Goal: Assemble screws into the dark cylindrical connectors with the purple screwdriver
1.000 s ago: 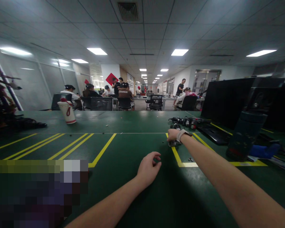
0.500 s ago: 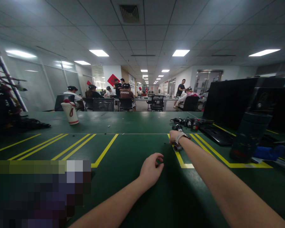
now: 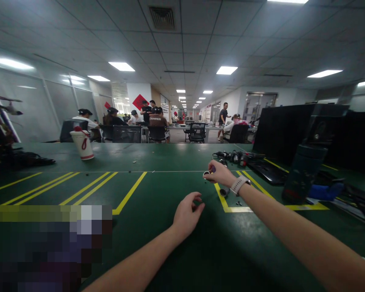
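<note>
My right hand [image 3: 220, 173], with a watch on a light strap at its wrist, is closed on a small part with a pale round rim [image 3: 206, 174]. Its kind is hard to tell, and the fingers hide most of it. Below that wrist, a dark cylindrical piece with a metallic round end [image 3: 224, 191] lies by the yellow tape. Several tiny dark bits [image 3: 239, 203] lie to its right. My left hand [image 3: 188, 213] hovers low over the green table [image 3: 158, 194], fingers curved and thumb apart, holding nothing.
Black gear and cables [image 3: 235, 157] lie behind my right hand. A dark bottle [image 3: 304, 172] stands at the right, before black monitors [image 3: 286, 129]. A white cup [image 3: 83, 145] stands far left. Pixelation covers the lower left. People sit and stand beyond the table.
My right hand has come up and left from the yellow tape, now with the small pale-rimmed part in its fingers. My left hand keeps its curved shape. The view has shifted slightly.
</note>
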{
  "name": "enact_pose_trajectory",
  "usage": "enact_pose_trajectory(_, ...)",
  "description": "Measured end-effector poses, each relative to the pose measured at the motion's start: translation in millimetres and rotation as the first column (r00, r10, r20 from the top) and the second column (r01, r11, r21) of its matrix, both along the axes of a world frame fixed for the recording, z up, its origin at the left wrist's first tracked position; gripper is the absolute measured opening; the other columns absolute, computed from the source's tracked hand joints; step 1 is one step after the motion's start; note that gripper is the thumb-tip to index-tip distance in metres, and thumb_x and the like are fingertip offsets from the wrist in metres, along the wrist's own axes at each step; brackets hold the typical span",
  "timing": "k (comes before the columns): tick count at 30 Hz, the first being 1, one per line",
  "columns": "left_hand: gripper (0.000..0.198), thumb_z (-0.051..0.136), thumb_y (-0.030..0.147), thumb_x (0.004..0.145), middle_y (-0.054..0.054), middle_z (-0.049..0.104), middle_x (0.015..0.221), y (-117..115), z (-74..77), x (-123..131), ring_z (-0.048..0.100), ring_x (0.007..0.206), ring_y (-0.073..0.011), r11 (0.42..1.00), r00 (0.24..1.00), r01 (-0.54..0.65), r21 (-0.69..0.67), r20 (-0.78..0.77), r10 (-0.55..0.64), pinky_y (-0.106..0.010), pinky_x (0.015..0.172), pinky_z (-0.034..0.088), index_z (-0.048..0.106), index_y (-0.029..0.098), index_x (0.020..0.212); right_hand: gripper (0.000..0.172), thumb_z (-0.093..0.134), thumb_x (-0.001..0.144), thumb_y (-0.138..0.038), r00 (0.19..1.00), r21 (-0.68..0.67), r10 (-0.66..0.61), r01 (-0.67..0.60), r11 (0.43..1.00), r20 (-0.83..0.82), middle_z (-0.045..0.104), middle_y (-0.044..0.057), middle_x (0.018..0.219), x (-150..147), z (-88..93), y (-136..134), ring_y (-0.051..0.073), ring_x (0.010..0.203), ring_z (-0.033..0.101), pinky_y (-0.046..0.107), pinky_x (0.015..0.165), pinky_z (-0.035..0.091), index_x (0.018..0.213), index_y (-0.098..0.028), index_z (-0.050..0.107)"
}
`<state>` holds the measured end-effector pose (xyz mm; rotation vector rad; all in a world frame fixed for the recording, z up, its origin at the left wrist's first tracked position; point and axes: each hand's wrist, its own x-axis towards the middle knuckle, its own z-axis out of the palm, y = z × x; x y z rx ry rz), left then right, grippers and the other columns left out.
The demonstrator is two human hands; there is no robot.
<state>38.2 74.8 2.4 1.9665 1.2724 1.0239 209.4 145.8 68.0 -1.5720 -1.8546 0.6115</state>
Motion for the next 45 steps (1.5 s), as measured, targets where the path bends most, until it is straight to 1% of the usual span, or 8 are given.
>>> enact_pose_trajectory(7,0.048,0.058,0.02,0.075,-0.01,0.055,0.12,-36.1,6.5,-13.2,0.052,0.11,-0.0243,0.975,0.991,0.036,0.218,0.12,-0.063,-0.039,0.095,0.041,0.044,0.018,0.122,0.027,0.067,0.069,-0.017,0.93,0.143,0.165,-0.123,0.982,-0.33,0.052,-0.005,0.077,-45.5,-20.5,-107.9,0.012,0.067,0.054,0.023,0.057,0.046,0.08,-0.02,0.043)
enact_pose_trajectory(11,0.049,0.05,0.006,0.072,-0.008,0.06,0.116,-69.0,3.3,-27.9,0.055,0.108,-0.0233,0.973,0.973,0.181,0.145,0.117,-0.199,-0.038,0.096,0.042,0.049,0.022,0.118,0.027,0.064,0.067,-0.015,0.811,0.097,0.205,-0.182,0.978,-0.548,0.047,-0.006,0.071,-61.0,-35.4,-155.9,0.011,0.059,0.049,0.022,0.052,0.041,0.078,-0.022,0.04)
enact_pose_trajectory(16,0.068,0.046,-0.001,0.064,-0.006,0.047,0.137,-100.3,-5.4,-51.1,0.045,0.122,-0.0249,0.961,0.969,0.21,0.179,-0.169,-0.18,-0.045,0.101,0.036,0.044,0.028,0.126,0.034,0.07,0.063,-0.015,0.622,0.026,0.258,-0.357,0.934,-0.739,0.056,-0.002,0.08,-58.8,-55.8,-185.5,0.017,0.075,0.057,0.029,0.066,0.044,0.081,-0.022,0.042)
enact_pose_trajectory(21,0.05,0.045,0.001,0.068,-0.008,0.063,0.116,-116.3,-2.4,-55.8,0.059,0.098,-0.0253,0.888,0.796,0.319,0.332,-0.603,-0.06,-0.045,0.086,0.043,0.053,0.02,0.115,0.037,0.071,0.062,-0.017,0.639,-0.065,0.194,-0.358,0.932,-0.744,0.058,0.006,0.103,-48.0,-71.0,-192.9,0.023,0.096,0.056,0.038,0.082,0.043,0.085,-0.021,0.043)
enact_pose_trajectory(26,0.024,0.044,0.007,0.079,-0.005,0.068,0.078,-118.2,-11.1,-45.6,0.059,0.07,-0.0218,0.734,0.608,0.406,0.544,-0.761,0.228,-0.038,0.076,0.041,0.063,0.013,0.094,0.028,0.055,0.065,-0.003,0.729,-0.014,0.258,-0.345,0.939,-0.634,0.058,0.007,0.108,-48.4,-80.3,-193.2,0.021,0.102,0.056,0.037,0.09,0.041,0.084,-0.021,0.045)
enact_pose_trajectory(36,0.032,0.036,0.018,0.09,-0.009,0.071,0.091,-126.3,-15.5,-46.0,0.056,0.091,-0.0219,0.517,0.611,0.505,0.691,-0.709,0.351,-0.035,0.092,0.026,0.067,0.01,0.095,0.031,0.044,0.066,0.005,0.86,0.121,0.357,-0.337,0.934,-0.364,0.061,0.003,0.087,-52.2,-79.7,-200.5,0.017,0.08,0.057,0.028,0.072,0.044,0.084,-0.019,0.049)
enact_pose_trajectory(41,0.027,0.041,0.023,0.091,-0.007,0.068,0.107,-122.2,-13.4,-56.2,0.052,0.105,-0.0206,0.548,0.708,0.4,0.734,-0.627,0.324,-0.034,0.094,0.025,0.064,0.018,0.102,0.008,0.043,0.087,-0.019,0.85,0.106,0.292,-0.274,0.956,-0.438,0.059,0.002,0.081,-51.4,-78.7,-201.7,0.016,0.076,0.055,0.028,0.07,0.044,0.082,-0.02,0.049)
enact_pose_trajectory(45,0.042,0.041,0.001,0.081,-0.004,0.066,0.108,-117.0,-0.6,-66.9,0.054,0.101,-0.0248,0.74,0.765,0.204,0.641,-0.576,0.289,-0.038,0.08,0.038,0.063,0.028,0.104,0.021,0.041,0.091,-0.037,0.822,0.055,0.224,-0.23,0.972,-0.524,0.061,0.004,0.088,-47.0,-72.2,-203.2,0.017,0.08,0.057,0.03,0.074,0.043,0.094,-0.021,0.054)
